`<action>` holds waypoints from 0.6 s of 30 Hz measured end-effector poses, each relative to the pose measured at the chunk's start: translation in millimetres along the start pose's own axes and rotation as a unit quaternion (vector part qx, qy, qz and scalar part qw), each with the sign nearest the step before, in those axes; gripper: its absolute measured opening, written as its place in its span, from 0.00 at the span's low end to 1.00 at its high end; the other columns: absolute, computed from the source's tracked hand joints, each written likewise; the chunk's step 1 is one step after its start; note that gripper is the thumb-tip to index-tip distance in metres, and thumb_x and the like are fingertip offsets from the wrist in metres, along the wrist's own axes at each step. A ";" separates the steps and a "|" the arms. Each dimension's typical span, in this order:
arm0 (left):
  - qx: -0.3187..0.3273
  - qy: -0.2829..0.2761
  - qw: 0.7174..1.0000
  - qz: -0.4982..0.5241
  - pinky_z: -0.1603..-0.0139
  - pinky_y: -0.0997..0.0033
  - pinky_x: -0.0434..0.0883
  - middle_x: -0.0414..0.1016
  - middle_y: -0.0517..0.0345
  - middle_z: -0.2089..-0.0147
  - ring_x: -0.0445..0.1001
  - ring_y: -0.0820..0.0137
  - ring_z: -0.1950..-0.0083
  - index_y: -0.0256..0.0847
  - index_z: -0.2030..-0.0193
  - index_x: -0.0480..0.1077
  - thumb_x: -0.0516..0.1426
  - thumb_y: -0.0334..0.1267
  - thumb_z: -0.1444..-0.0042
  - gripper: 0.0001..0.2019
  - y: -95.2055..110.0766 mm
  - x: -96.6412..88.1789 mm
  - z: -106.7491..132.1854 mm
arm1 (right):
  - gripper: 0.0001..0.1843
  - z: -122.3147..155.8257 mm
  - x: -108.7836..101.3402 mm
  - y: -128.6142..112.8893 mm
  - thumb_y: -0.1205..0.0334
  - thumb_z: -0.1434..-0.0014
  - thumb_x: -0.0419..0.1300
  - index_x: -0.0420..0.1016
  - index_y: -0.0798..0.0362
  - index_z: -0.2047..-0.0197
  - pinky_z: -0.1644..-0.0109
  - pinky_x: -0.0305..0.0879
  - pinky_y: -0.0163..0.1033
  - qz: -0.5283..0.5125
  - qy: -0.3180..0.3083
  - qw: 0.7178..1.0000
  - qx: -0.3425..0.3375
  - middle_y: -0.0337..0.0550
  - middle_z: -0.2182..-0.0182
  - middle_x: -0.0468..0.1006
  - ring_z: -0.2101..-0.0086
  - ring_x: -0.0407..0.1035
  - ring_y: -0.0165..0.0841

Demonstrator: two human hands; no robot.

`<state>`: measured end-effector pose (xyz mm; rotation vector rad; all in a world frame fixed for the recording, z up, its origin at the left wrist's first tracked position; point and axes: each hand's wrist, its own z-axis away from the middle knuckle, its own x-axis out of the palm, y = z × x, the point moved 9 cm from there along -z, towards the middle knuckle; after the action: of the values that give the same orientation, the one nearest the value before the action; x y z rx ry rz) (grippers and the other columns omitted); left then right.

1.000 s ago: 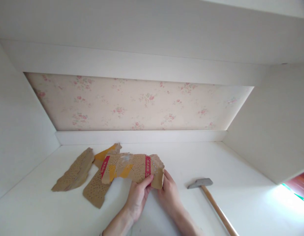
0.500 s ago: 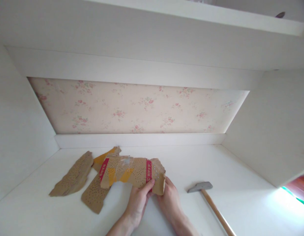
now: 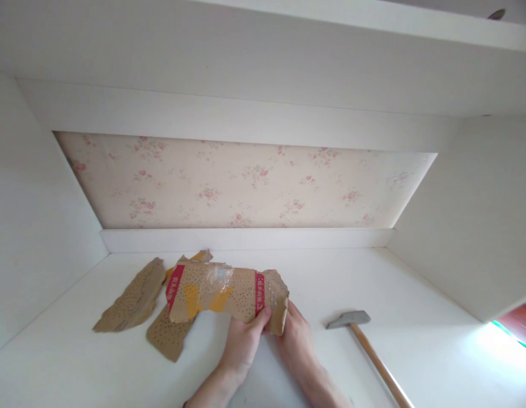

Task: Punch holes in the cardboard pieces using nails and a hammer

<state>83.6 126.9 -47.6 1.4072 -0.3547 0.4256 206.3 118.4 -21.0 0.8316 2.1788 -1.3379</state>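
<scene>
A torn piece of brown cardboard [image 3: 223, 294], full of small holes and marked with red bands, yellow patches and clear tape, is lifted at a tilt over the white shelf surface [image 3: 416, 340]. My left hand [image 3: 244, 343] pinches its lower right edge, thumb on the front by the red band. My right hand [image 3: 297, 340] grips the same end from behind, its fingers mostly hidden by the cardboard. Two other perforated cardboard scraps lie flat to the left, one long strip [image 3: 133, 297] and one partly under the held piece [image 3: 167, 337].
A hammer [image 3: 360, 340] with a grey head and wooden handle lies to the right of my hands, handle running toward the lower right. White walls close in the shelf on both sides. Floral wallpaper [image 3: 246, 184] covers the back, and a white shelf hangs overhead.
The held cardboard has tipped up slightly and shifted a little left and up in view. Both hands keep their grip. The hammer and flat scraps have not moved.
</scene>
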 end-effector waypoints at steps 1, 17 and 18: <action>0.014 0.003 1.000 -0.008 0.48 0.62 0.73 0.79 0.44 0.48 0.76 0.54 0.46 0.36 0.53 0.77 0.70 0.40 0.58 0.23 2.4 -0.7 -0.2 | 0.17 0.2 0.2 0.4 0.71 0.44 0.54 0.76 0.50 0.54 0.57 0.70 0.41 0.001 0.000 1.000 0.000 0.48 0.57 0.80 0.59 0.75 0.42; -0.008 0.027 0.999 0.015 0.53 0.61 0.75 0.80 0.45 0.52 0.77 0.55 0.50 0.36 0.55 0.77 0.71 0.39 0.60 0.22 0.9 -5.0 -1.1 | 0.12 0.4 -1.8 1.4 0.74 0.46 0.53 0.74 0.49 0.68 0.64 0.66 0.36 0.044 0.006 0.999 0.012 0.45 0.67 0.79 0.66 0.73 0.38; -0.012 0.022 1.000 0.017 0.54 0.61 0.75 0.81 0.45 0.52 0.78 0.55 0.51 0.36 0.55 0.77 0.71 0.39 0.60 0.23 -0.3 -4.3 -1.1 | 0.12 0.4 -2.2 1.8 0.74 0.46 0.54 0.75 0.49 0.68 0.64 0.66 0.36 0.043 0.006 0.999 0.015 0.45 0.67 0.79 0.65 0.73 0.38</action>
<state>80.0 127.7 -50.1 1.3671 -0.3473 0.4779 209.2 118.0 -20.8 0.9360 2.1128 -1.3293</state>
